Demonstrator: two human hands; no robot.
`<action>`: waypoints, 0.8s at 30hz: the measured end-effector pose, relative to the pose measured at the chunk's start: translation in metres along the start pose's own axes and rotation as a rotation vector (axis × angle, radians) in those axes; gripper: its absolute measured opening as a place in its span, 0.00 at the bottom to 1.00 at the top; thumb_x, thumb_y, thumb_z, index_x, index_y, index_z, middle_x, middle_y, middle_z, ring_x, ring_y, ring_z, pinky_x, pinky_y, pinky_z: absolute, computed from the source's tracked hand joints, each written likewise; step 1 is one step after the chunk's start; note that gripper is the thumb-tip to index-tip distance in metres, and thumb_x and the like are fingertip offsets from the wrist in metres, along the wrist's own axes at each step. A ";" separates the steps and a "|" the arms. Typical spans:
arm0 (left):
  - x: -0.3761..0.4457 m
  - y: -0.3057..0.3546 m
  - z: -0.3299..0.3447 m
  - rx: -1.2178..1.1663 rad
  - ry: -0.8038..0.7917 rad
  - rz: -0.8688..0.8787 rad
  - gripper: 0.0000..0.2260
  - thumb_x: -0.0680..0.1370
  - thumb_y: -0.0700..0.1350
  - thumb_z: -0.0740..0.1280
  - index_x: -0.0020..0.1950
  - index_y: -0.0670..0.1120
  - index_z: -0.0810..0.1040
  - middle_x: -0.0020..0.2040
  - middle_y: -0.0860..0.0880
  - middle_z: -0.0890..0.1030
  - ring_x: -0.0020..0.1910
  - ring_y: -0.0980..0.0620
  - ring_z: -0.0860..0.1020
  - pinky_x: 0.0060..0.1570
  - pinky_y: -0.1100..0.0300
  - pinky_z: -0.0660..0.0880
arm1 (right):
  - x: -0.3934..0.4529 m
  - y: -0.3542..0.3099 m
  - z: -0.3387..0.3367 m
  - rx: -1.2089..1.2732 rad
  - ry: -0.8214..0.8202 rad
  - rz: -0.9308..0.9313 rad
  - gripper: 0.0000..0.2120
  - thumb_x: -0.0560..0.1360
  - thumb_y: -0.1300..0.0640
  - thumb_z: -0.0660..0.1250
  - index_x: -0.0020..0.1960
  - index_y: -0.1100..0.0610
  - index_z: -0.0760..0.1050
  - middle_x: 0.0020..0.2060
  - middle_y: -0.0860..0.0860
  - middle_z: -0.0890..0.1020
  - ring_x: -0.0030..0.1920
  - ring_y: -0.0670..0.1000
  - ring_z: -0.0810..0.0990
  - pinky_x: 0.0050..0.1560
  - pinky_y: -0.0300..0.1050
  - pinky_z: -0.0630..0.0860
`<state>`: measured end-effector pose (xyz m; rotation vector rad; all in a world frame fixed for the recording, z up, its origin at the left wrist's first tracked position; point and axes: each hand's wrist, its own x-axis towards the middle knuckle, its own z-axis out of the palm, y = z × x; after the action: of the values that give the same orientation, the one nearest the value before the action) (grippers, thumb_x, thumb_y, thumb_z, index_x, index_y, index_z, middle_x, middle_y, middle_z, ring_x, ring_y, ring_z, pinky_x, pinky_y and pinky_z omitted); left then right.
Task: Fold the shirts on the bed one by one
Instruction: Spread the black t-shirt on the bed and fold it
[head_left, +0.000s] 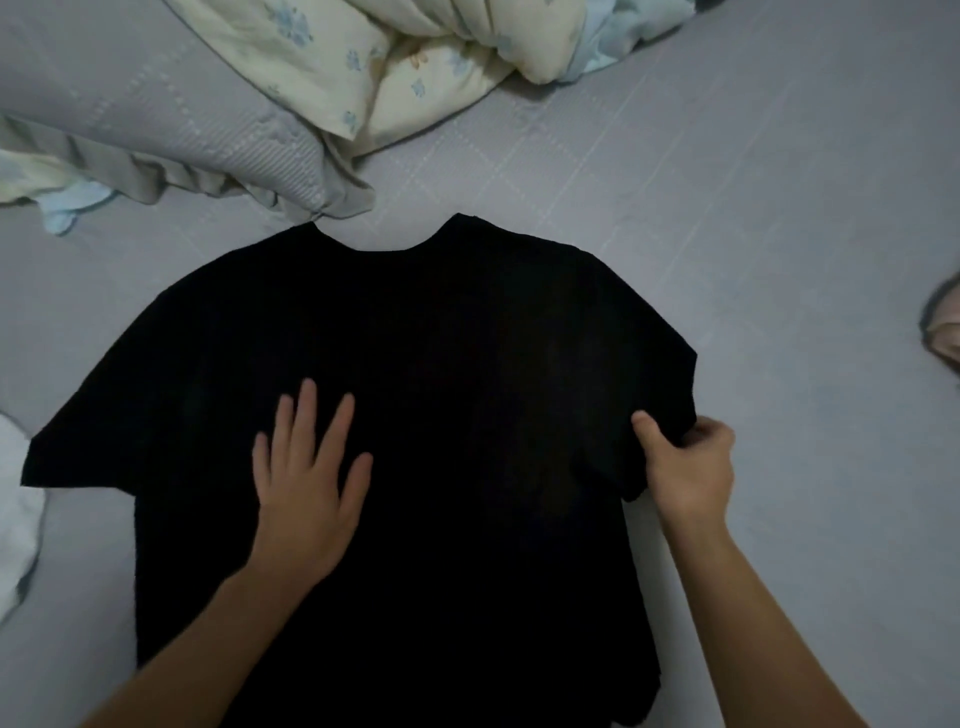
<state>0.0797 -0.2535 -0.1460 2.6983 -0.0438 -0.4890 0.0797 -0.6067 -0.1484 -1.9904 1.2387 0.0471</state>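
Covering nearly the whole view, the grey bed sheet (727, 171) carries a black T-shirt (415, 364) spread flat, its neckline pointing away from the person and its hem running off the near edge of the view. Beyond the T-shirt's collar lie a rumpled floral duvet (395, 57) and, further to the left, a grey pillow (156, 114). Just beside the T-shirt's left sleeve sits a bit of white fabric (15, 499), possibly another shirt waiting its turn; it is too cut off to tell. Well off to the right of the T-shirt a pinkish thing (945, 332) peeks in, unidentifiable.

On the T-shirt's left chest the left hand (306, 483) lies flat with fingers straight and spread, pinning the cloth. At the T-shirt's right sleeve the right hand (691, 467) pinches the sleeve edge, thumb on top and fingers curled beneath.

By the look of it the first side fold of this shirt is starting. The next move likely calls for carrying the sleeve across towards the T-shirt's middle, while the flat hand keeps the body from sliding or bunching.
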 end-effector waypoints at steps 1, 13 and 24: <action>-0.012 -0.002 0.006 0.061 -0.082 -0.037 0.30 0.81 0.63 0.47 0.81 0.56 0.46 0.81 0.50 0.38 0.79 0.47 0.37 0.75 0.36 0.44 | 0.001 0.006 -0.001 -0.023 -0.033 0.028 0.19 0.72 0.44 0.73 0.50 0.55 0.69 0.40 0.47 0.76 0.41 0.52 0.77 0.40 0.41 0.69; -0.019 -0.025 0.001 0.039 -0.268 0.033 0.33 0.78 0.70 0.49 0.78 0.64 0.37 0.78 0.57 0.29 0.77 0.52 0.29 0.73 0.42 0.35 | 0.055 0.007 -0.030 0.099 0.057 0.059 0.15 0.73 0.43 0.70 0.51 0.53 0.77 0.47 0.53 0.83 0.45 0.53 0.79 0.53 0.51 0.77; 0.055 -0.143 -0.110 -0.130 0.231 -0.647 0.22 0.78 0.52 0.69 0.68 0.43 0.73 0.66 0.36 0.75 0.64 0.35 0.74 0.67 0.43 0.69 | 0.057 -0.002 -0.045 0.185 0.041 0.188 0.14 0.75 0.55 0.68 0.57 0.60 0.80 0.56 0.61 0.82 0.56 0.60 0.80 0.61 0.58 0.76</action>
<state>0.1636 -0.0859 -0.1253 2.5747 0.9105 -0.3331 0.0958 -0.6774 -0.1389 -1.7208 1.4017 -0.0146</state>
